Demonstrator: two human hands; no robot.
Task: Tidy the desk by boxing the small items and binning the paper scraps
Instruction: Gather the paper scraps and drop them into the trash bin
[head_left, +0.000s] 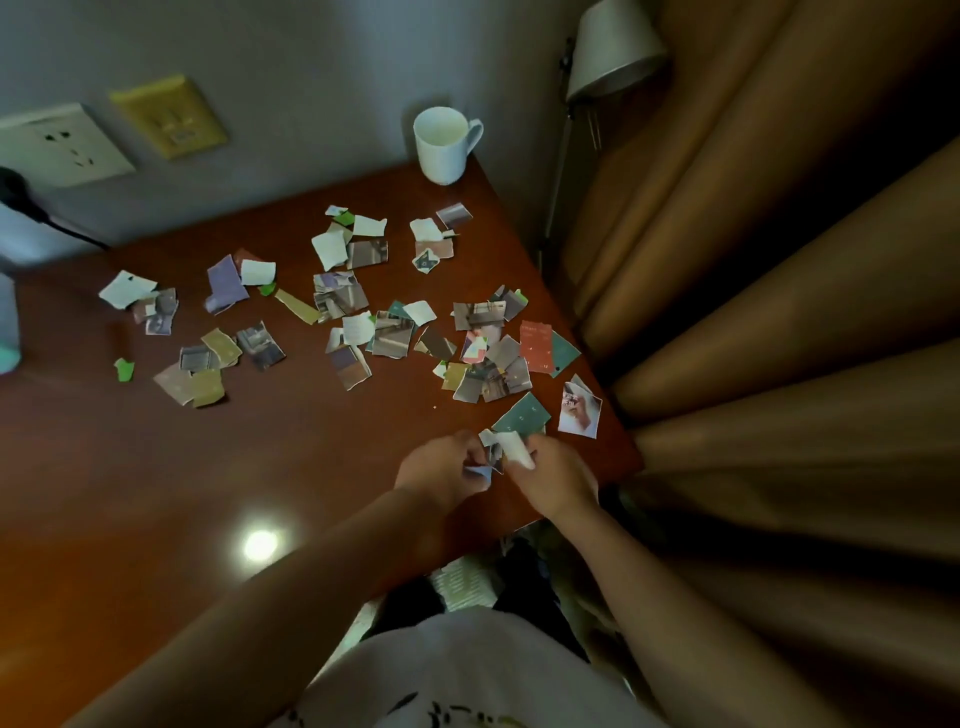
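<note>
Several torn paper scraps (340, 296) lie scattered over the reddish-brown wooden desk (130, 467), from the far left to the right edge. Near the desk's front right corner my left hand (441, 473) and my right hand (556, 475) meet, both closed on a small bunch of paper scraps (501, 449) held between them just above the desk. A green scrap (522, 415) and a pale photo scrap (579, 408) lie right behind my hands. No box or bin shows in view.
A white mug (447, 143) stands at the desk's back right corner. A floor lamp (608, 52) and tan curtains (779, 312) fill the right side. Wall sockets (62, 145) sit at the back left. A pale object (8, 322) stands at the left edge.
</note>
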